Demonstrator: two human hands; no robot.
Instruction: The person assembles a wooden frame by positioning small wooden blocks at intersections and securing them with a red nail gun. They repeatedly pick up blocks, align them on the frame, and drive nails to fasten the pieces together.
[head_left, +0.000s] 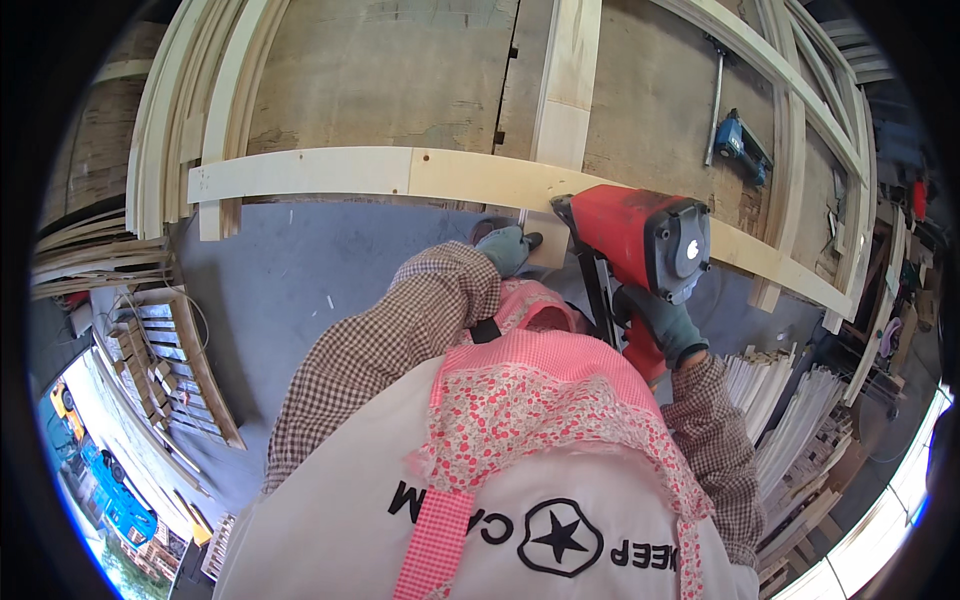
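Note:
My right hand (664, 322), in a grey-green glove, grips the handle of a red and black pneumatic nail gun (622, 232). The gun's nose rests at a long wooden slat (480, 176) lying crosswise along the near side of the bench, where an upright board (570, 97) meets it. My left hand (506, 250), gloved too, is at the short end of that board (547, 238) sticking out below the slat; a dark fingertip shows, while the rest of the fingers are partly hidden. Other slats (225, 135) pass beneath the long slat at the left.
A blue nail gun (741, 146) and a metal bar clamp (716, 105) lie on the plywood bench top (382, 75). Stacked wood strips (795, 405) stand low at the right. A wooden pallet (195, 360) and a bundle of thin strips (97, 259) are at the left.

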